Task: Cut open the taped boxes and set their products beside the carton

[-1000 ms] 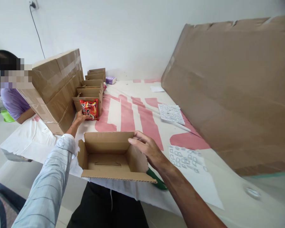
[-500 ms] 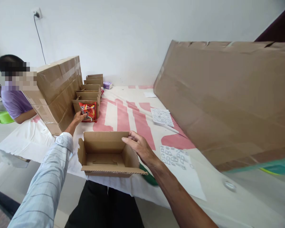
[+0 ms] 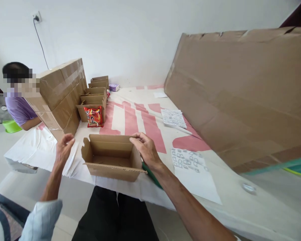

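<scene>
In front of me an open-topped cardboard box point(image 3: 115, 170) sits at the table's near edge, its flaps up and its inside bare. My right hand point(image 3: 146, 149) grips the box at its far right corner, thumb on the inside and fingers behind the rim. To the left of the box, my left hand point(image 3: 64, 147) is in the air with loosely bent fingers and nothing in it. A red snack packet point(image 3: 94, 116) stands upright against the nearest of the row of open cartons point(image 3: 84, 113), beyond my left hand.
Taped cardboard boxes point(image 3: 57, 90) are stacked at the left, with a person in a purple shirt point(image 3: 21, 107) behind them. A large cardboard sheet point(image 3: 235, 90) leans along the right. Printed sheets point(image 3: 174, 118) lie on the tablecloth, and a green object point(image 3: 152, 175) is partly under my right wrist.
My left hand has let go of the red packet and drawn back toward me, left of the box. The packet stays by the carton. My right hand keeps its grip, and the box has turned slightly.
</scene>
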`<state>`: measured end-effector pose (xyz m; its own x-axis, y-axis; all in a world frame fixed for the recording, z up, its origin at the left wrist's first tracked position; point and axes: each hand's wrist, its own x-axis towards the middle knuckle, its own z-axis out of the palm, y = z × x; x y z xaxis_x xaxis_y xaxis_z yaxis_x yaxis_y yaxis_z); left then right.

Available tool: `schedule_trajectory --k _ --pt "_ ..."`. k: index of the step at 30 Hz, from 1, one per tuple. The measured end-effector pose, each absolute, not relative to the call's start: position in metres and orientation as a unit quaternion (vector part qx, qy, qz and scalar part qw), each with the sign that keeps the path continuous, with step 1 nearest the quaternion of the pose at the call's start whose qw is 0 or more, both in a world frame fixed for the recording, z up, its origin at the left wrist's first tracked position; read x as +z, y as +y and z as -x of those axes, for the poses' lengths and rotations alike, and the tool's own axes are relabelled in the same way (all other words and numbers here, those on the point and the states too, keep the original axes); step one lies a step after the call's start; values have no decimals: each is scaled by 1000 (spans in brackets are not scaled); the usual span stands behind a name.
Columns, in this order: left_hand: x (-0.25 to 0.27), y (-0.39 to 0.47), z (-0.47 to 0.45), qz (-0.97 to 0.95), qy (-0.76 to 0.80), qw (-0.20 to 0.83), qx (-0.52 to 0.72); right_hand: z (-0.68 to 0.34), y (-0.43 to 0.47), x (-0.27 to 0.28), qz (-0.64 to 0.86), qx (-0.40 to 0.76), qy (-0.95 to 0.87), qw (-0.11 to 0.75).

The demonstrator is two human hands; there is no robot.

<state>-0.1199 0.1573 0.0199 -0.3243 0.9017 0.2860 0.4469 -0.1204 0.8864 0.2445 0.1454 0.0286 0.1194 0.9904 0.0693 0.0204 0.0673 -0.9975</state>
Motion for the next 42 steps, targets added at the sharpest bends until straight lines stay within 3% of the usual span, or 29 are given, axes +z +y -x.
schedule_trajectory --k 7,14,24,29,37,42 --pt "-30 27 62 -607 638 238 411 -230 149 34 503 444 -551 497" --pt "-55 24 5 -682 589 241 360 -230 124 40 527 400 -561 498" --pt "-72 17 -7 -696 602 210 331 -230 106 38 533 389 -546 516" --pt "-64 42 8 -681 623 198 332 -216 144 33 522 387 -549 526" --pt "-32 164 43 -646 669 185 317 -141 275 58 515 420 -559 497" --pt "-34 212 48 -641 681 169 311 -133 291 62 469 389 -612 505"
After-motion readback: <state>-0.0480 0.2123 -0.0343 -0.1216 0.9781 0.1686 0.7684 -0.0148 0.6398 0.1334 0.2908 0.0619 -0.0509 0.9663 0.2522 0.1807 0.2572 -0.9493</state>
